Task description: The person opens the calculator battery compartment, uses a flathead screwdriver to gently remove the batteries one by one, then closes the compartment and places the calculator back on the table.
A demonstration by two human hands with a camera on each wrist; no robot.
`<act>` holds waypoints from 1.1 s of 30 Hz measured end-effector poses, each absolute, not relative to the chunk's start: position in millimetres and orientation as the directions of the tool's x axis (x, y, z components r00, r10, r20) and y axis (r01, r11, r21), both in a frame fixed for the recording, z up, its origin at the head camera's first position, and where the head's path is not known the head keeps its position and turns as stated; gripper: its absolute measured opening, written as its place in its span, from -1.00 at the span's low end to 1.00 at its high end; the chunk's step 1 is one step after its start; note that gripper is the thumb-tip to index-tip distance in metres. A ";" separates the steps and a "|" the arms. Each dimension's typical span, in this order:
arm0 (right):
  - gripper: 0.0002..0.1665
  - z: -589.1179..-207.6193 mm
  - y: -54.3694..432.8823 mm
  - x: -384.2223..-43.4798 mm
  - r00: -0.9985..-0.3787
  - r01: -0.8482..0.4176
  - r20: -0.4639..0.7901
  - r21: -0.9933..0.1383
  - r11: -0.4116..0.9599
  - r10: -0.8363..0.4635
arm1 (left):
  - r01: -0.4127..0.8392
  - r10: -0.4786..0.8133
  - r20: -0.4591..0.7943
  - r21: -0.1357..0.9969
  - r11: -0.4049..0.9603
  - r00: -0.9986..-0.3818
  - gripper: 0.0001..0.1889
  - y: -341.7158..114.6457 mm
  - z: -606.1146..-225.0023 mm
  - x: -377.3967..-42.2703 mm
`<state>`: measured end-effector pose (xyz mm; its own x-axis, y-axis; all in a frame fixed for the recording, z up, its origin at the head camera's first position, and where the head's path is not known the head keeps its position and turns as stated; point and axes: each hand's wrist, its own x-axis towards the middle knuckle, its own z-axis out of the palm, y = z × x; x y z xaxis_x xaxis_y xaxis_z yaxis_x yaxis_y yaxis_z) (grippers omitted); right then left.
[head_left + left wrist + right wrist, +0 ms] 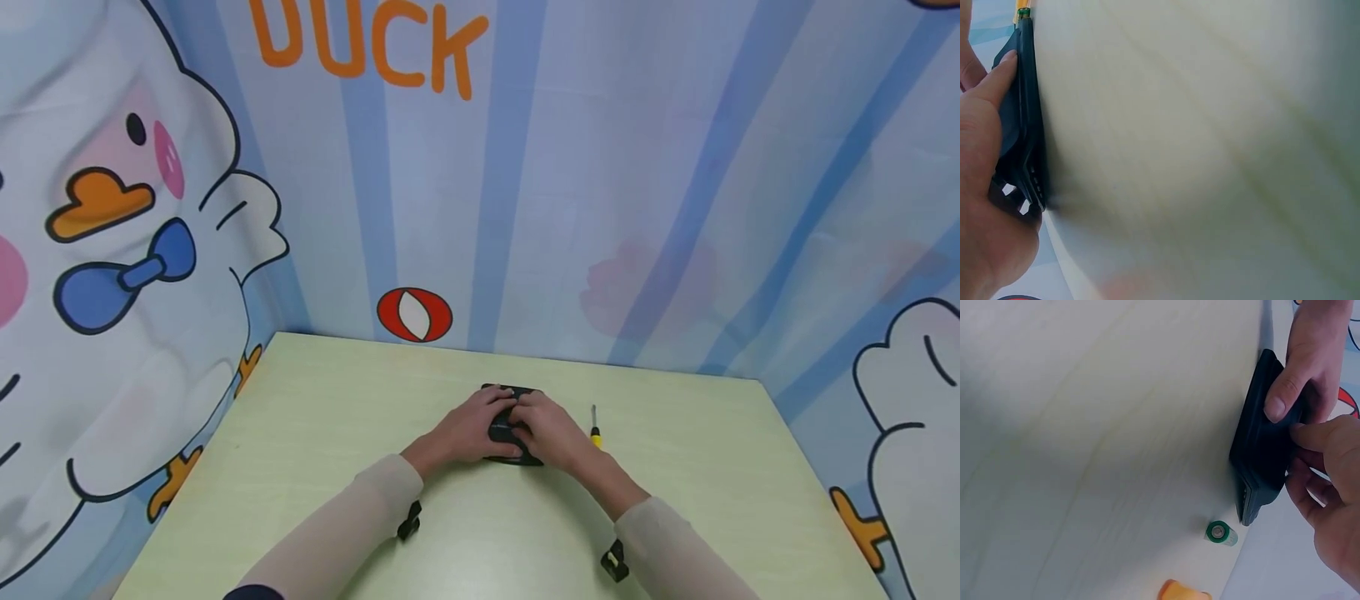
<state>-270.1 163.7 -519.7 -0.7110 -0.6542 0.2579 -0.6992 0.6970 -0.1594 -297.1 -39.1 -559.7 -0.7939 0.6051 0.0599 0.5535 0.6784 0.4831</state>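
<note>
A flat black plastic device [504, 432] with slots near one end lies on the table between both hands. My left hand [477, 429] grips its left side; in the right wrist view the left thumb lies on the upper face of the device [1259, 450]. The right hand [553, 429] has its fingers bent over the device's upper face. Close up, its thumb and fingertips [1302, 432] come together at that face, and what lies between them is hidden. A green-ended battery [1217, 532] stands on the table beside the device.
To the right of the hands lies a small screwdriver [596, 435] with a yellow and black handle, its shaft pointing away. The pale table [360, 383] ends at a printed fabric backdrop [570, 208] behind and at both sides. A dark strap with a clip hangs from each sleeve.
</note>
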 end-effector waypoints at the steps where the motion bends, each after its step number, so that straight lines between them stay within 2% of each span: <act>1: -0.95 -520.3 163.0 -269.5 -0.705 -0.703 0.262 -0.134 0.698 -0.660 | 0.552 0.603 0.061 0.484 0.679 -0.795 -0.11 -39.0 -559.7 -297.3; 6: -0.91 -524.5 159.1 -265.2 -0.693 -0.702 0.273 -0.042 0.711 -0.668 | 0.558 0.605 0.071 0.484 0.674 -0.793 -0.13 -38.3 -559.9 -297.7; 16: -0.90 -525.2 159.4 -261.1 -0.687 -0.700 0.329 -0.061 0.712 -0.647 | 0.581 0.620 0.076 0.450 0.678 -0.781 -0.11 -38.4 -557.5 -297.0; 23: -0.92 -526.4 161.5 -258.8 -0.675 -0.704 0.341 -0.031 0.709 -0.655 | 0.595 0.627 0.086 0.435 0.675 -0.774 -0.10 -37.7 -557.4 -297.7; 27: -0.85 -528.6 165.5 -255.7 -0.662 -0.710 0.337 0.006 0.704 -0.670 | 0.613 0.636 0.085 0.393 0.686 -0.767 -0.08 -36.8 -556.9 -297.3; 33: -0.73 -527.8 169.7 -250.8 -0.682 -0.711 0.310 -0.069 0.699 -0.663 | 0.631 0.653 0.069 0.349 0.693 -0.755 -0.08 -36.9 -553.9 -295.0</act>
